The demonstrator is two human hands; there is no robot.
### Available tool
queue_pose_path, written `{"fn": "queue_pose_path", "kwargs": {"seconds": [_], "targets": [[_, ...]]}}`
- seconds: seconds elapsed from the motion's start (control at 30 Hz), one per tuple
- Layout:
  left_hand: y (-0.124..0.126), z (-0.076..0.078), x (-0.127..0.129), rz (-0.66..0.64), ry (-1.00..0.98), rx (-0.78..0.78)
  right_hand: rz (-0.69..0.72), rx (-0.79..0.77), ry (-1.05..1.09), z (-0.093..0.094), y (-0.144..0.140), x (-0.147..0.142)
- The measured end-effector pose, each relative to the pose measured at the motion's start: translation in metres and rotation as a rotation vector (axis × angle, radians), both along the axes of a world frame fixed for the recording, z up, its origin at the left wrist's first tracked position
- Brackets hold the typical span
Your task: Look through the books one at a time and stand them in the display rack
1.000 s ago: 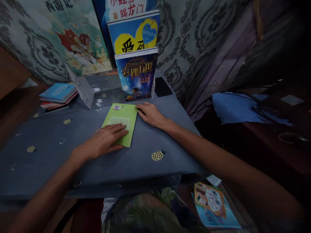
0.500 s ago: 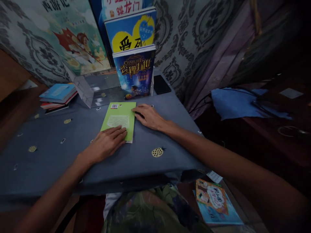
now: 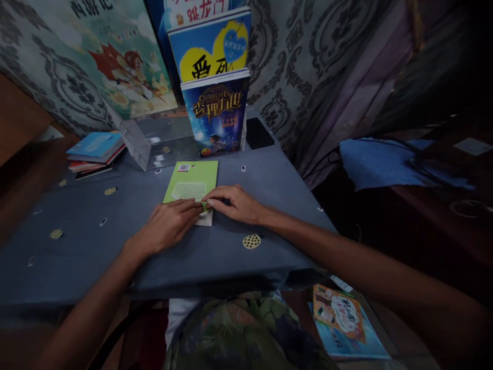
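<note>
A thin green book (image 3: 198,174) lies on the cloth-covered table in front of me, its barcode at the far end. My left hand (image 3: 169,223) rests flat over its near left part, fingers stretched across the cover. At the near right corner, the fingertips of my right hand (image 3: 239,205) pinch the edge of the green cover. That corner is bent up, and a whitish page (image 3: 205,220) shows under it. The two hands' fingertips almost meet, and they hide much of the near edge.
Behind the book, upright books (image 3: 217,113) stand in a clear acrylic rack (image 3: 136,144). A dark flat phone-like device (image 3: 259,132) lies right of it. On the left sits a small stack of books (image 3: 95,149). More books (image 3: 346,321) lie low at the right.
My right hand has moved from the book's right side down to its near right corner. The cover's corner there has been lifted. My left hand has stayed nearly in place.
</note>
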State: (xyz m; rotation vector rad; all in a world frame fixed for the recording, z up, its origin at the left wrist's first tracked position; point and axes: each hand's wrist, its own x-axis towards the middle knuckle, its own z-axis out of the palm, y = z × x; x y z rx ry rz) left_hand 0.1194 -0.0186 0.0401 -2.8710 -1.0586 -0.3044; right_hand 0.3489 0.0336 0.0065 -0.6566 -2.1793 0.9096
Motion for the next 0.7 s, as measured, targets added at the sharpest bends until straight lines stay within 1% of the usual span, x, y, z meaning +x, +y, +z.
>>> {"fn": "queue_pose_path", "kwargs": {"seconds": [0.13, 0.23, 0.3, 0.4, 0.47, 0.53, 0.63, 0.7], "targets": [[-0.003, 0.000, 0.000, 0.059, 0.019, -0.035, 0.009, 0.050, -0.017, 0.000, -0.002, 0.000], [-0.006, -0.003, 0.001, 0.076, 0.028, -0.024, 0.018, 0.133, -0.024, -0.004, -0.003, -0.001], [-0.009, -0.007, 0.001, 0.088, 0.023, -0.020, 0.060, 0.220, -0.056, -0.006, -0.003, -0.001], [-0.012, -0.014, -0.001, 0.109, -0.010, -0.013, 0.168, 0.362, -0.128, -0.006, -0.005, -0.001], [-0.013, -0.018, -0.007, 0.100, -0.023, -0.029, 0.217, 0.451, -0.171, -0.005, -0.006, -0.001], [-0.011, -0.021, -0.018, 0.126, -0.023, -0.046, 0.237, 0.530, -0.216, -0.004, -0.007, -0.002], [-0.006, -0.024, -0.039, 0.263, -0.044, -0.061, 0.237, 0.605, -0.281, -0.003, -0.007, -0.003], [-0.004, -0.025, -0.049, 0.331, -0.074, -0.080, 0.240, 0.617, -0.301, -0.003, -0.007, -0.004]]}}
